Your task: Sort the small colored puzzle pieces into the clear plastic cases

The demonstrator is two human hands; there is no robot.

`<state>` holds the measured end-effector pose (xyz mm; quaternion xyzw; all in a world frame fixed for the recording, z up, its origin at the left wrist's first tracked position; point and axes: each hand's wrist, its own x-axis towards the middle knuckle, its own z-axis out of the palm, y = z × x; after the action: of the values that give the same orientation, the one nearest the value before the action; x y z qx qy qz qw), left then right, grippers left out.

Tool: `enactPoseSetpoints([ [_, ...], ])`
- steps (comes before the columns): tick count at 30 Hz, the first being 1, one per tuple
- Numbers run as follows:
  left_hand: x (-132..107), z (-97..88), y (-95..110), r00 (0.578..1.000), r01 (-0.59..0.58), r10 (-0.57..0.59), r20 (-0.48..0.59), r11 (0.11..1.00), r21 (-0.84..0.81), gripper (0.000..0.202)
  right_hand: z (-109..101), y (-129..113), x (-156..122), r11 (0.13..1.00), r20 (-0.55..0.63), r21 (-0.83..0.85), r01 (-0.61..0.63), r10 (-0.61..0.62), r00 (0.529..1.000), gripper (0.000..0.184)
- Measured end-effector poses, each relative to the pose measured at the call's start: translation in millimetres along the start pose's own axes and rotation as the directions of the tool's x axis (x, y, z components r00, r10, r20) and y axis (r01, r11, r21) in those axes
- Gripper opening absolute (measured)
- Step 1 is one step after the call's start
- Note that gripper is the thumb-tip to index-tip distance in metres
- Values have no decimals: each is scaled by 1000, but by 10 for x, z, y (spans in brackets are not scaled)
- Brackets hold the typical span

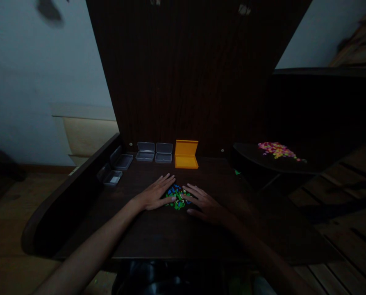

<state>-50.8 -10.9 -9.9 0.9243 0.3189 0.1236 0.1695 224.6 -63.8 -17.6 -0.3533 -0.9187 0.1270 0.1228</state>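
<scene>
A loose pile of small blue, green and pale pieces (178, 198) lies on the dark wooden desk top (158, 235). My left hand (156, 194) rests at the pile's left side, fingers stretched out and the thumb reaching over the pieces. On the right side my right hand (203, 203) lies with its fingers spread, the fingertips at the edge of the pile. Neither hand grips anything. The pieces are too small to tell their exact kind.
Behind the pile stands an opened orange box (186, 161). Several clear lidded boxes, among them one at the back (145, 155) and one at the left (112, 178), stand open. A pink and yellow heap (276, 150) lies on a side shelf (262, 162). A raised side panel (75, 192) borders the desk's left.
</scene>
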Motion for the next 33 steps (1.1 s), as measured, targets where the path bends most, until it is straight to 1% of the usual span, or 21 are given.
enactPoseSetpoints([
  [2,0,-9,-54,999,25,-25,-29,1000,-10,67,-9,25,5,999,-36,36,-15,17,999,57],
  [3,0,-11,-84,999,34,-35,-35,999,-9,67,-12,47,10,998,-66,55,-26,29,997,56],
  [5,0,-7,-135,998,46,-46,-37,999,-2,73,-16,103,22,995,-145,87,-54,66,987,52],
  [7,2,1,-164,998,59,-58,-32,998,3,79,-27,164,35,989,-237,115,-89,114,965,48],
  [9,9,8,-168,997,72,-72,-25,997,1,81,-52,224,47,982,-325,142,-123,164,931,43],
  [12,19,9,-142,997,73,-73,-22,997,-5,84,-110,324,71,965,-428,188,-181,246,869,38],
  [15,22,3,-113,997,77,-78,-24,997,-28,84,-175,475,126,943,-519,248,-222,323,791,34],
  [17,24,0,-107,994,100,-103,-42,993,-56,77,-221,605,190,928,-575,295,-227,362,733,34],
  [19,31,1,-112,988,123,-130,-81,989,-82,68,-272,744,277,910,-602,342,-233,403,690,34],
  [22,64,10,-139,977,143,-157,-146,984,-107,61,-354,933,441,883,-628,385,-269,464,625,33],
  [26,141,29,-192,966,126,-143,-217,988,-91,56,-444,1116,707,852,-655,419,-314,523,546,28],
  [28,186,40,-224,966,108,-121,-229,992,-71,55,-474,1183,846,832,-644,422,-361,555,526,27],
  [33,314,61,-314,968,81,-85,-237,996,-24,52,-494,1311,1132,755,-584,378,-535,643,495,26],
])
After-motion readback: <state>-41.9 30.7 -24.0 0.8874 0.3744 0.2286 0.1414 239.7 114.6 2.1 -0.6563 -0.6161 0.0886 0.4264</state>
